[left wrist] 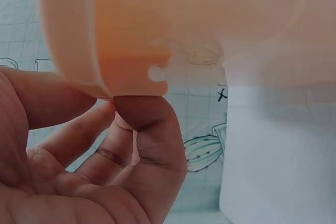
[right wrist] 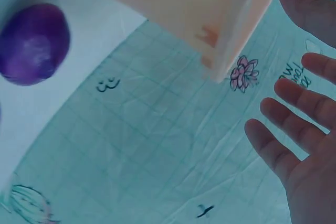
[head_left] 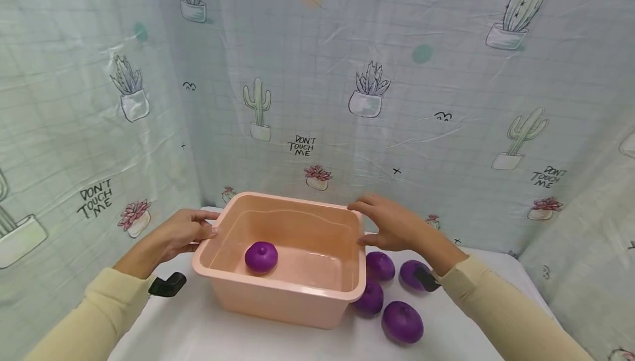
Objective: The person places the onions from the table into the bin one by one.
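Note:
A peach-coloured plastic basin [head_left: 278, 303] stands on the white table, with one round purple onion-like thing [head_left: 261, 257] inside, a small nub on its top. My left hand [head_left: 183, 233] pinches the basin's left rim between thumb and curled fingers, which the left wrist view shows close up around the rim [left wrist: 73, 40]. At the far right corner is my right hand [head_left: 392, 223], its fingers straight and spread in the right wrist view. Its thumb [right wrist: 307, 11] is right by the rim; whether it touches, I cannot tell.
Several more purple onion-like things [head_left: 402, 322] lie on the table [head_left: 173, 328] just right of the basin, one partly behind its wall. A cactus-print curtain [head_left: 317, 102] hangs behind and along both sides. A black strap piece [head_left: 167, 285] sticks out at the left cuff.

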### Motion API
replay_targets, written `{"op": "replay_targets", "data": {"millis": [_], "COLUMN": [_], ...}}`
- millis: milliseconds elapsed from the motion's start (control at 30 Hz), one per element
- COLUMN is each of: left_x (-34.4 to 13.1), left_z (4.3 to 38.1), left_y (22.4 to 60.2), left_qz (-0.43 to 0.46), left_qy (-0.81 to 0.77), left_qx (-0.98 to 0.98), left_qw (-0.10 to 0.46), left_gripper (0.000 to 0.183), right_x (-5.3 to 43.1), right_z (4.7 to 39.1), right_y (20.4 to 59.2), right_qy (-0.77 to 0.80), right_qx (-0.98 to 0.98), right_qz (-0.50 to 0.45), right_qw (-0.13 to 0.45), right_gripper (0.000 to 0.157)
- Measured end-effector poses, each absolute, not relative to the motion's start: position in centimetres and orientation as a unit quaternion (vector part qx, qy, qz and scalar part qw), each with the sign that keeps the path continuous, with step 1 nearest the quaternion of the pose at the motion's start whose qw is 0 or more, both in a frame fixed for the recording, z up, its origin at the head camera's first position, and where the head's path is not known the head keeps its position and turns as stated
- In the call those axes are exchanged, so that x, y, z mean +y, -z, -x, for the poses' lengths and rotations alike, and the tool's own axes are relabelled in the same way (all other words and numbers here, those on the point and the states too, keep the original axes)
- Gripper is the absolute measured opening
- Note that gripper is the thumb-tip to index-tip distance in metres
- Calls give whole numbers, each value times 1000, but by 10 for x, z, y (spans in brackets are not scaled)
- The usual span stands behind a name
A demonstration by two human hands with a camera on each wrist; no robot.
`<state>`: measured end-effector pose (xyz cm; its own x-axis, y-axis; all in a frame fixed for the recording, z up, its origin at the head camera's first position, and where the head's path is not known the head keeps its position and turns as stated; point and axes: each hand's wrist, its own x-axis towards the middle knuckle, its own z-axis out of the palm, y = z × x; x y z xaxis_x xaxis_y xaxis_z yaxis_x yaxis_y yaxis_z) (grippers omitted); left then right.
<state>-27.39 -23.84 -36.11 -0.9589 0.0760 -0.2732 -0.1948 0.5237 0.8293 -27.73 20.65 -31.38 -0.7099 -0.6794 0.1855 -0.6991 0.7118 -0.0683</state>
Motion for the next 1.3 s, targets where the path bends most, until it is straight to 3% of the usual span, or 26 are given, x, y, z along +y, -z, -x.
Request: {"op": "replay_targets", "data": {"millis": [200,500,1033,1300], "left_x": [-240,-239,-237,-237], "left_z": [271,270,267,268], "left_y": [364,366,367,368], "left_qz": [38,35,39,31], "left_qy": [-495,-500,-501,-500], "left_qx": [857,855,855,856], "left_qw": [140,136,128,126], "left_gripper": [65,65,63,64], "right_x": [231,261,289,291], "right_z": [256,211,167,163], "right_y": [339,391,468,488], "right_qy": [-74,-113,-126,-187], "right_qx": [-930,-947,-964,-968], "right_qz": [-343,-275,-207,-159], "right_qw": [109,118,105,53], "right_gripper": [68,66,71,84]}}
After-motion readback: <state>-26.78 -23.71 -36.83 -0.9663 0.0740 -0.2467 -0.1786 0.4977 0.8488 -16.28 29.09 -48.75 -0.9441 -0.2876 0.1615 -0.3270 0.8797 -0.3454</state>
